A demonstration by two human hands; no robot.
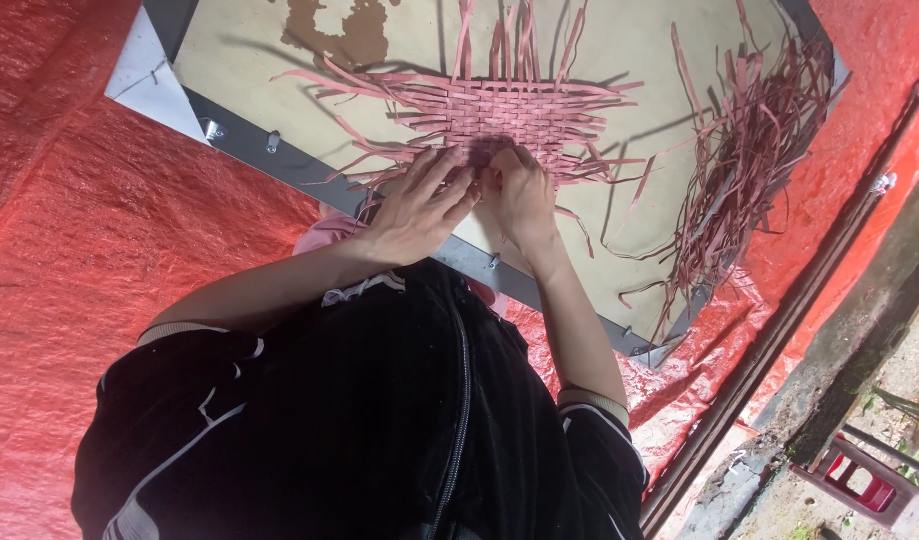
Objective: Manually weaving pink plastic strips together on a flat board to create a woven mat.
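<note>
Head view, looking down past my black jacket (380,420): both my hands sit side by side at the near edge of a woven mat of pink strips (495,110), which lies flat on a tan board (280,90) with a grey rim. My left hand (420,210) is spread, palm down, fingers splayed and pressing on the strips at the mat's near edge; it pins them rather than closing around anything. My right hand (520,195) is just beside it, fingers curled down onto the same edge, and I cannot tell whether the fingertips pinch a strip, since they are hidden under the hand. Loose ends stick out of the mat on every side. A tangled heap of spare pink strips (750,150) lies well apart at the board's right end. The board rests on a red tarpaulin (80,230).
</note>
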